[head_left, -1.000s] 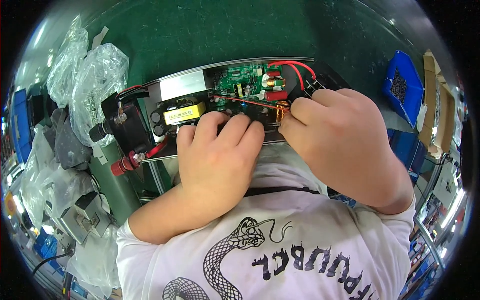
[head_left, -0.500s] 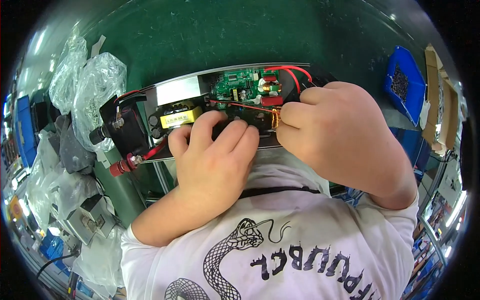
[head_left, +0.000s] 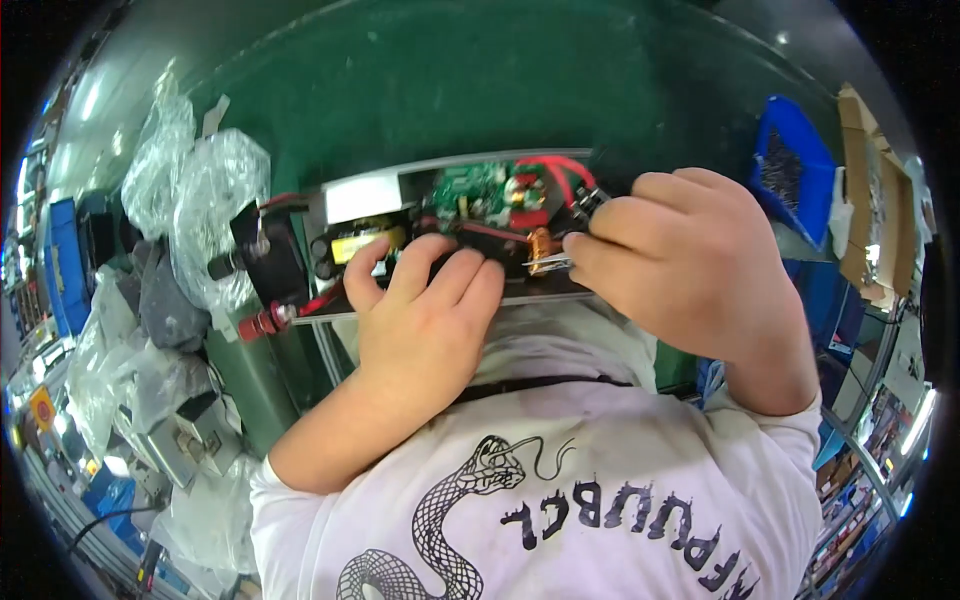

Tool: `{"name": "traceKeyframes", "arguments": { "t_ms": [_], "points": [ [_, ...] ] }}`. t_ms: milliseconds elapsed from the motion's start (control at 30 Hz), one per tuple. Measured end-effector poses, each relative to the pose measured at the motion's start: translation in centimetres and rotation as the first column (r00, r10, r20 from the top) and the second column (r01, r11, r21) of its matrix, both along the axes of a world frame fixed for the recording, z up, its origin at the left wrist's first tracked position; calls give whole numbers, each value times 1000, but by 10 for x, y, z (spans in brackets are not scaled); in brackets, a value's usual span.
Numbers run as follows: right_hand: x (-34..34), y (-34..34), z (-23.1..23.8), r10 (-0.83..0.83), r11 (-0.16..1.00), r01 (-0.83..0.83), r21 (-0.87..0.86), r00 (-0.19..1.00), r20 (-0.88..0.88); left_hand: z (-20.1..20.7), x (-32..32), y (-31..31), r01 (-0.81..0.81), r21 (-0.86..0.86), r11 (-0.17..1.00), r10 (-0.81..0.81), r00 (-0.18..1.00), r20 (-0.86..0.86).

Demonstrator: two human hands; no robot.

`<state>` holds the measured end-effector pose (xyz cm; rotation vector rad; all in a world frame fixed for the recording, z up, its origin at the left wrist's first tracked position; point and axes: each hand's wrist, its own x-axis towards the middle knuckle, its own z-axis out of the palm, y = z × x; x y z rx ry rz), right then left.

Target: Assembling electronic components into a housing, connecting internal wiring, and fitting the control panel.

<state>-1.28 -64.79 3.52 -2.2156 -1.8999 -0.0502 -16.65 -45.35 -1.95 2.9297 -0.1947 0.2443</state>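
Rightward along the electronics box (head_left: 455, 162), compared with half a second earlier, the right hand (head_left: 675, 260) had shifted, baring more of the copper coil (head_left: 539, 246). Seen from the head, that hand's fingertips were pinched together on a thin silvery tool (head_left: 548, 264), just beside a black connector (head_left: 590, 203) with red wires (head_left: 552, 161). The left hand (head_left: 425, 320) curled over the box's near edge by a yellow transformer (head_left: 350, 248); whether it gripped, I couldn't tell. The box lay open at the green worktop's (head_left: 480, 80) near side.
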Motion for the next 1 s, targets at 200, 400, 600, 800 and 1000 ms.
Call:
{"name": "traceKeyframes", "arguments": {
  "t_ms": [200, 400, 600, 800, 1000],
  "points": [
    [27, -40, -33, -648, 665, 699, 265, 716, -261, -1, -5, 3, 27, -5, 1000, -27, 999, -25],
    [29, -46, -80, -754, 644, 764, 28, 641, -140, 2, 0, 0, 36, -28, 999, -36, 999, -3],
    [85, -11, -18, -675, 735, 653, 183, 731, 104, -4, 5, -1, 7, -8, 1000, -7, 999, 33],
    [259, 40, -12, -742, 507, 862, -24, 450, 498, -2, 10, -9, 35, 8, 999, -35, 996, 83],
    [320, 51, -34, -823, 375, 912, -164, 409, 394, -6, 14, -8, 60, -76, 995, -55, 996, 71]
  ]
}}
